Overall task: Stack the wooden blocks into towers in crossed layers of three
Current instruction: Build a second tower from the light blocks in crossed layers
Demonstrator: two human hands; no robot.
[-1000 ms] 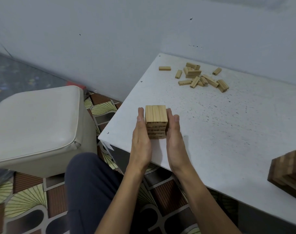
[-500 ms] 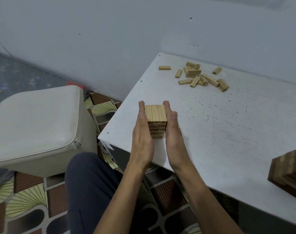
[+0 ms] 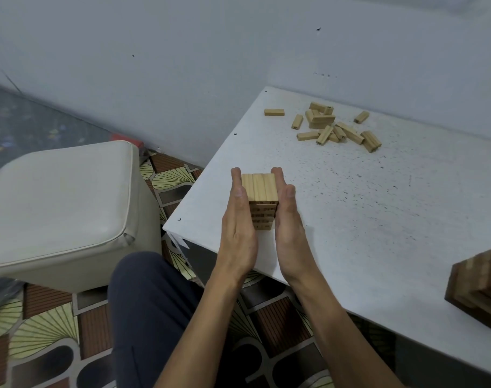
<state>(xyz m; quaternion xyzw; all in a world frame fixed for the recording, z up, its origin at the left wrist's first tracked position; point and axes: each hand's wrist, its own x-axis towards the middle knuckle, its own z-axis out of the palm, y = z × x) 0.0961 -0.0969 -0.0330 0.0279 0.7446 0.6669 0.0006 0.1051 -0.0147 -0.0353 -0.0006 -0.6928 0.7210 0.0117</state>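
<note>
Looks like a modest room in a home, not a workplace. Suggested by vinyl flooring [image 3: 43, 326] printed with brown tiles and yellow-green fans, a cream padded leatherette stool [image 3: 59, 197] near the left edge of a speckled white table [image 3: 378, 219], a bare blue-grey painted wall [image 3: 182, 65] along its far edge, and small pale wooden game blocks [image 3: 324, 119] strewn there.

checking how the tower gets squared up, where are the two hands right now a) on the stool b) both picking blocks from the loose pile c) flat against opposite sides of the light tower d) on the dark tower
c: the left hand and the right hand lie with straight fingers against the two sides of the light tower.
</note>
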